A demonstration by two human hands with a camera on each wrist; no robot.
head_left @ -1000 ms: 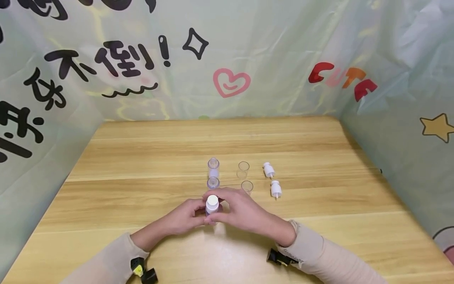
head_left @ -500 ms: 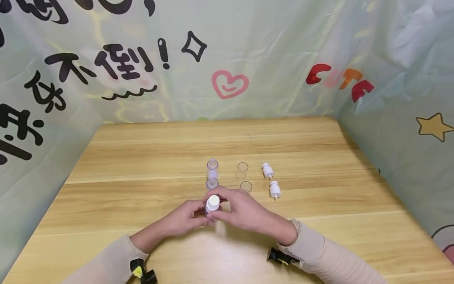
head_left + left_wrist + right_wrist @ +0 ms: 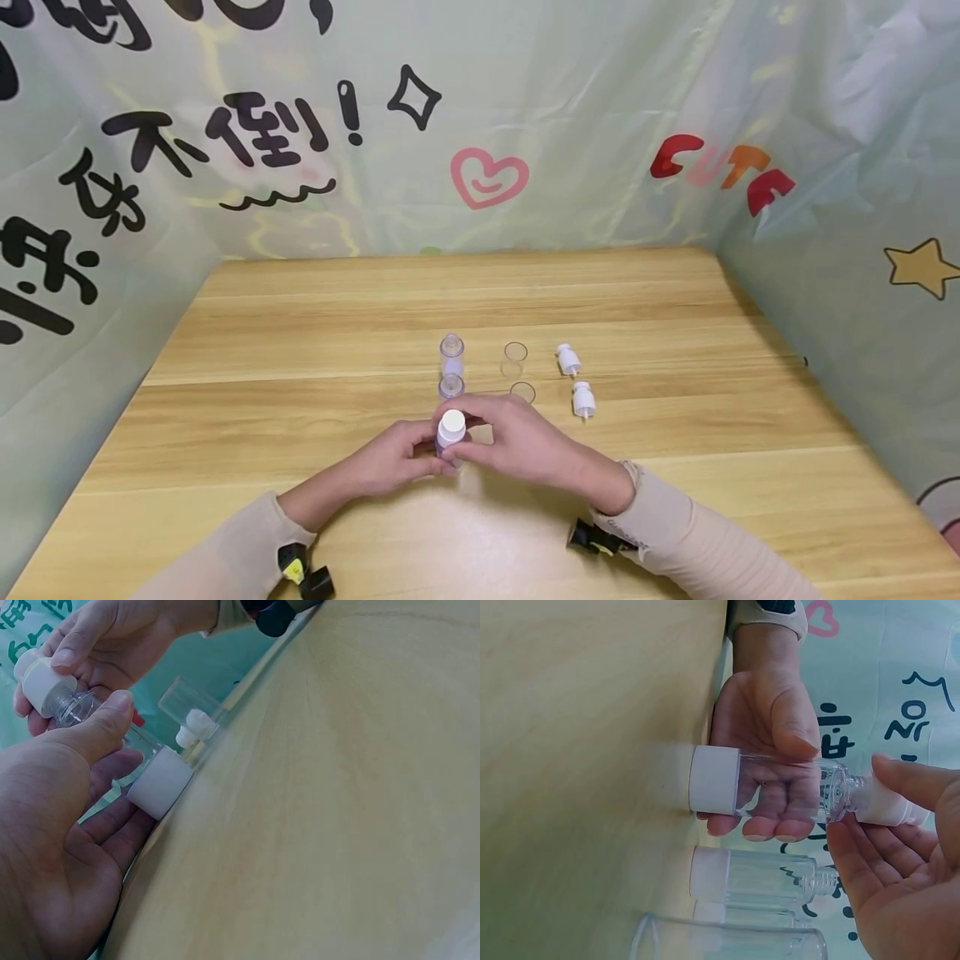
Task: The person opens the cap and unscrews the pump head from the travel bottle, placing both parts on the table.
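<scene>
My left hand [image 3: 390,458] holds a clear spray bottle with a white base [image 3: 715,780], thumb on one side and fingers curled behind it. The bottle stands upright with its base down at the tabletop. At its neck, the thumb and fingers of my right hand [image 3: 517,437] pinch a white pump head [image 3: 46,682]. The head sits at the threaded mouth, with clear neck showing below it in the left wrist view. Two similar bottles [image 3: 452,367] without pump heads stand just beyond my hands.
Two clear caps [image 3: 515,352] stand right of those bottles, the nearer partly hidden by my right hand. Further right, two white pump heads [image 3: 568,359] lie on the wooden table [image 3: 300,317]. A printed curtain [image 3: 585,125] surrounds the back and sides.
My right thumb and fingers have shifted slightly around the pump head. The bottle and my left hand stay in nearly the same place.
</scene>
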